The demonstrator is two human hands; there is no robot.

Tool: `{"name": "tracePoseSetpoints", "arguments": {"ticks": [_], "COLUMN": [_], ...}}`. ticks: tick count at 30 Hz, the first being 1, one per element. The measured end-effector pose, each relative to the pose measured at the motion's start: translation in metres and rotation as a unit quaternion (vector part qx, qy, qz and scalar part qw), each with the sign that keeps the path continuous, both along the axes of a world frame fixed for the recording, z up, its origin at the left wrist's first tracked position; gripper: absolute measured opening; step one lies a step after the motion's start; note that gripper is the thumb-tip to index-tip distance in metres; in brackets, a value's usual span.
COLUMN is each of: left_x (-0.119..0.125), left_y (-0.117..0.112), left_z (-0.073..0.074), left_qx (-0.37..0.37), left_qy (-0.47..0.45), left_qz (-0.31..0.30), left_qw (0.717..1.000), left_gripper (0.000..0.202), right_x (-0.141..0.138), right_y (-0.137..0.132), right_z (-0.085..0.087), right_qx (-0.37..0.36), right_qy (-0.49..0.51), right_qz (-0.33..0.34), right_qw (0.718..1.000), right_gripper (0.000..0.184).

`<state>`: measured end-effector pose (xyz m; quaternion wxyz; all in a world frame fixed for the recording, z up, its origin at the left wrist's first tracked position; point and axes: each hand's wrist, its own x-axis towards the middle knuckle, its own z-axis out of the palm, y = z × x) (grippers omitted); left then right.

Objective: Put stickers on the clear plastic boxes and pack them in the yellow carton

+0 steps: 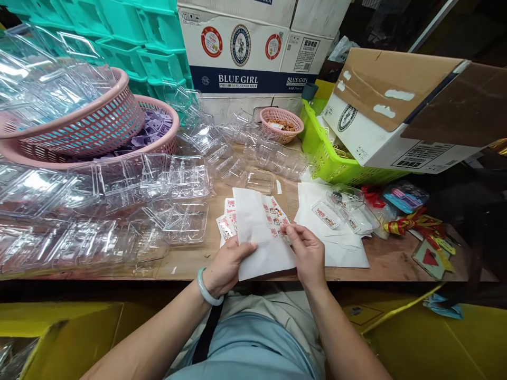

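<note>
My left hand [227,264], with a pale green bangle on its wrist, grips the lower left edge of a white paper sheet [259,237] held over the table's front edge. My right hand [307,253] pinches a small red-and-white printed sticker [279,219] at the sheet's right side. More printed sticker sheets [226,219] lie under the paper. Several clear plastic boxes [178,216] lie spread to the left. A few closed clear boxes with printed inserts [336,211] rest on other white sheets [340,248] to the right.
Two stacked pink baskets [99,126] stand at back left, one full of clear lids, one with purple pieces. A small pink basket [282,122], a green crate [328,158], cardboard boxes [245,47] and teal crates [134,31] line the back. Red-gold ornaments [415,224] lie right. Yellow bins [435,343] sit below.
</note>
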<state>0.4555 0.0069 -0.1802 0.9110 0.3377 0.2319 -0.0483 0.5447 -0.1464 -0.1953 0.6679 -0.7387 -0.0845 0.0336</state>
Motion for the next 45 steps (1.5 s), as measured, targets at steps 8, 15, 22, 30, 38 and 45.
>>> {"name": "tracePoseSetpoints", "arguments": {"ticks": [8,15,22,30,38,45], "left_x": [-0.006,-0.006,-0.005,-0.002,-0.006,-0.041], "left_y": [0.001,0.002,0.000,-0.003,0.002,0.002], "left_z": [0.005,0.002,0.005,0.004,0.002,0.007], "left_qx": [-0.023,-0.001,-0.033,-0.010,0.036,0.416], "left_qy": [-0.019,-0.011,-0.004,-0.010,0.052,-0.093], "left_qz": [0.024,0.005,0.023,0.040,0.023,0.226], "left_qw": [0.999,1.000,0.999,0.999,0.998,0.876], "left_gripper": [0.043,0.039,0.042,0.040,0.057,0.074], "right_x": [-0.009,-0.015,-0.008,-0.013,0.009,0.021], "right_y": [0.004,0.009,0.001,0.003,0.005,-0.001], "right_z": [0.007,0.002,0.006,-0.005,-0.001,0.022], "right_qx": [-0.136,-0.079,-0.119,-0.108,0.143,0.072], "right_qy": [-0.159,-0.094,-0.142,-0.199,0.067,-0.243], "right_qz": [0.177,0.108,0.154,0.151,-0.058,-0.179], "right_qw": [0.962,0.986,0.971,0.962,0.986,0.951], "right_gripper": [0.031,0.014,0.023,0.021,0.020,0.015]}}
